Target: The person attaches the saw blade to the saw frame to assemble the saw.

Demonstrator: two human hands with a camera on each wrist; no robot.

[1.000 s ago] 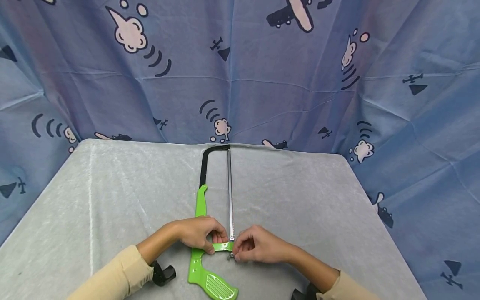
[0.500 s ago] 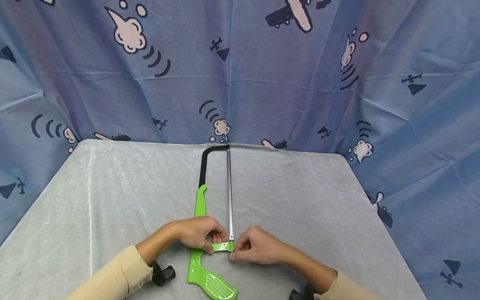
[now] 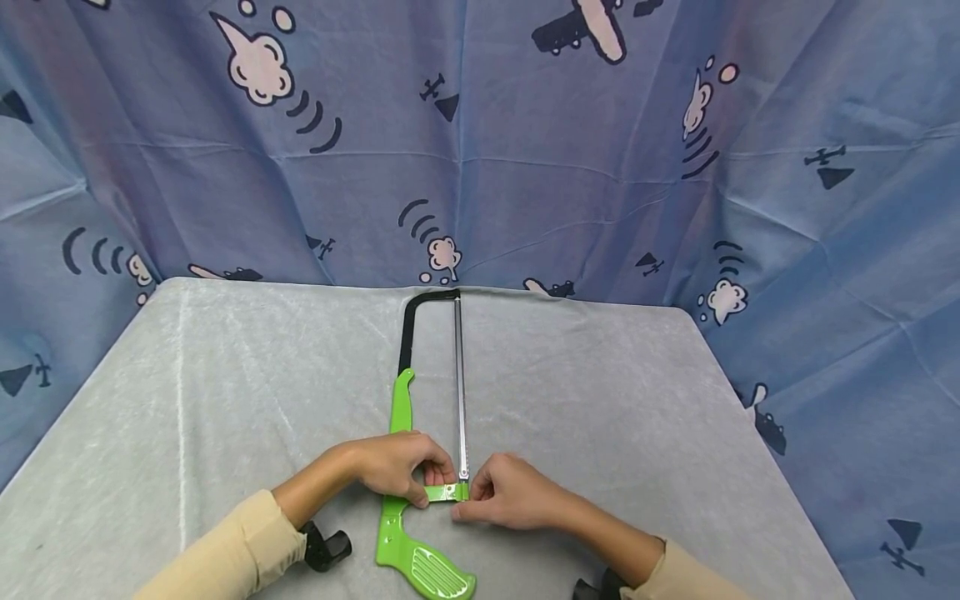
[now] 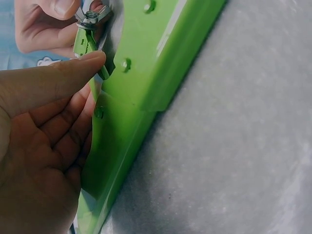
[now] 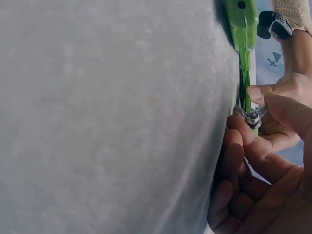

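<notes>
A hacksaw (image 3: 402,408) with a green body and a black front bow lies on the grey cloth, its silver blade (image 3: 461,392) along the right side. My left hand (image 3: 392,465) pinches the short green arm (image 3: 441,493) at the blade's near end between thumb and fingers. At the tip of that arm sits a metal wing nut (image 5: 252,118). My right hand (image 3: 521,493) has its thumb and index finger on the wings of this nut, the other fingers curled beneath. In the head view the right thumb hides the nut; the left wrist view shows it (image 4: 91,16) up close.
The saw's green grip (image 3: 438,573) points toward me at the near edge. Grey cloth (image 3: 600,392) covers the table, and a blue patterned curtain (image 3: 525,125) hangs behind it. Black wrist cameras (image 3: 327,550) sit under both forearms.
The right thumb has shifted left across the wing nut, covering it from the head camera, and the right forearm has moved slightly left. The left hand and saw stay put.
</notes>
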